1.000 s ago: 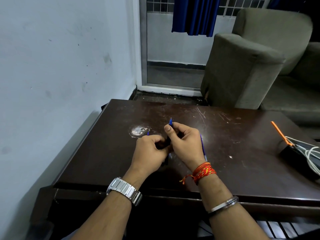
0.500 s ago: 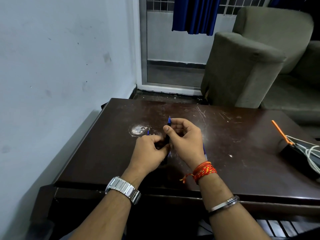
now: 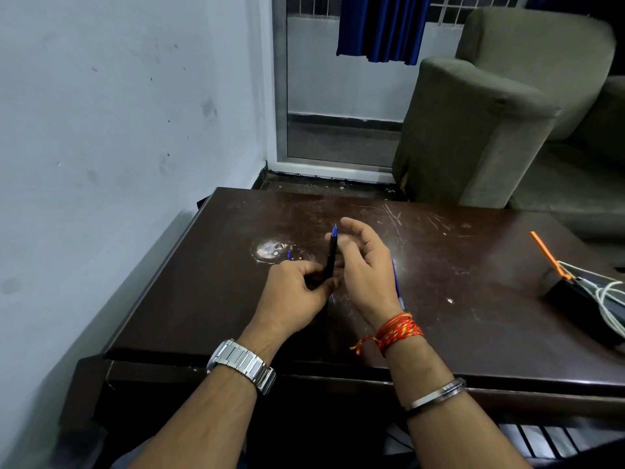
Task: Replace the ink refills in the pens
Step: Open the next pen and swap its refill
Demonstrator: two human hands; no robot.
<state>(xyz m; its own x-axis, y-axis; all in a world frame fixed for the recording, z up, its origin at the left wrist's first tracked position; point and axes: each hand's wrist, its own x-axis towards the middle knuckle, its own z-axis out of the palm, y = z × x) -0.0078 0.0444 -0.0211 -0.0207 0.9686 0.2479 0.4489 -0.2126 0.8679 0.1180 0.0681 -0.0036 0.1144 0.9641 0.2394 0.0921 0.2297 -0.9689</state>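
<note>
A dark pen (image 3: pixel 331 257) with a blue tip stands almost upright above the dark wooden table (image 3: pixel 456 316). My left hand (image 3: pixel 296 296) is closed around its lower end. My right hand (image 3: pixel 363 265) sits just right of the pen with its fingers spread and nothing held; its thumb is close to the pen's tip. A thin blue refill (image 3: pixel 396 282) lies on the table, partly hidden behind my right wrist. Another small blue piece (image 3: pixel 289 254) shows above my left knuckles.
A black box (image 3: pixel 575 299) with white cables (image 3: pixel 608 299) and an orange stick (image 3: pixel 546 253) sits at the table's right edge. A grey sofa (image 3: pixel 473 130) stands beyond the table. A white wall runs along the left.
My right hand has let go of the pen and opened, moving slightly right. The pen stays upright in my left hand.
</note>
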